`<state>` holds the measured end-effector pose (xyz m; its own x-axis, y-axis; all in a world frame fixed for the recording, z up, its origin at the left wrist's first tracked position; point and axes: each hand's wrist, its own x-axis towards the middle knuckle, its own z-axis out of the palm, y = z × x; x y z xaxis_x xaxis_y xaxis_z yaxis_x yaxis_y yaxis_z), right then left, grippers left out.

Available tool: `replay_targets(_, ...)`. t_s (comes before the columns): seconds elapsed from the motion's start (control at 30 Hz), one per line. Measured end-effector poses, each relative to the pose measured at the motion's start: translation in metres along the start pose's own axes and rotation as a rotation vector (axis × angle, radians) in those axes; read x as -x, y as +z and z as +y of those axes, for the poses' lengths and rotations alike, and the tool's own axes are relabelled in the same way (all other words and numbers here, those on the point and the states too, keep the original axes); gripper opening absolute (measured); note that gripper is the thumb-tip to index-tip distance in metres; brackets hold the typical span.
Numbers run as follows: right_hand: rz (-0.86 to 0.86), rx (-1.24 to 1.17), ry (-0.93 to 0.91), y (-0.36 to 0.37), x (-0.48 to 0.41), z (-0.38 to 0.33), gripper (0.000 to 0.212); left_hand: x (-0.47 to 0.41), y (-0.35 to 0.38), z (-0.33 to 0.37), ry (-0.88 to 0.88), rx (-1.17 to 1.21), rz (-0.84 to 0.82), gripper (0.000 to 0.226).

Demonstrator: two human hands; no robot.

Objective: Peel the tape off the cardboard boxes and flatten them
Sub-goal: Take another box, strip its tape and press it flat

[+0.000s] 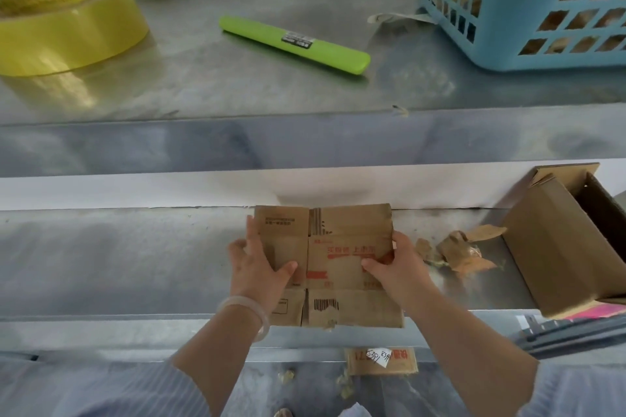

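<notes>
A small flattened cardboard box (pixel 342 240) with red print and a barcode lies spread on the lower metal shelf (pixel 118 264), its flaps open. My left hand (pixel 259 267) grips its left edge, thumb on top and fingers behind. My right hand (pixel 394 264) grips the right edge the same way. Crumpled pieces of peeled brown tape (pixel 460 250) lie just to the right of the box. An unflattened open cardboard box (pixel 555 247) stands tilted at the far right of the shelf.
On the upper shelf sit a roll of yellow tape (pixel 64 25), a green utility knife (pixel 294 44) and a blue plastic basket (pixel 528 3). Another flattened cardboard piece (pixel 381 360) with a white label and tape scraps lie on the floor below.
</notes>
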<state>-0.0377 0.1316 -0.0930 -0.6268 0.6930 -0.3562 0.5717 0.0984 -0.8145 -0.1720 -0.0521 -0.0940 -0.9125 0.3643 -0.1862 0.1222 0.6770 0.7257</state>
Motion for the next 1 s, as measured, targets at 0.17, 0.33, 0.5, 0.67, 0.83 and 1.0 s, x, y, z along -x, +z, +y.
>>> replay_targets(0.17,0.052,0.2,-0.002,0.023,-0.007,0.02,0.071,0.005,0.023,-0.029,0.365,-0.723,-0.258,0.059)
replay_targets(0.33,0.046,0.81,-0.216,0.035,-0.007,0.025,0.068,-0.002,0.032,-0.039,0.524,-0.886,-0.254,0.072)
replay_targets(0.5,-0.117,0.978,-0.403,0.069,-0.009,0.027,0.072,-0.013,0.033,-0.048,0.506,-0.887,-0.367,0.076)
replay_targets(0.67,-0.097,1.0,-0.378,0.077,-0.01,0.035,0.076,-0.019,0.035,-0.053,0.553,-0.849,-0.38,0.087)
replay_targets(0.83,-0.075,0.976,-0.392,0.068,-0.018,0.032,0.075,-0.029,0.029,-0.054,0.592,-0.834,-0.377,0.102)
replay_targets(1.0,0.01,0.998,-0.346,0.05,-0.028,0.048,0.083,-0.033,0.025,-0.057,0.578,-0.836,-0.344,0.122)
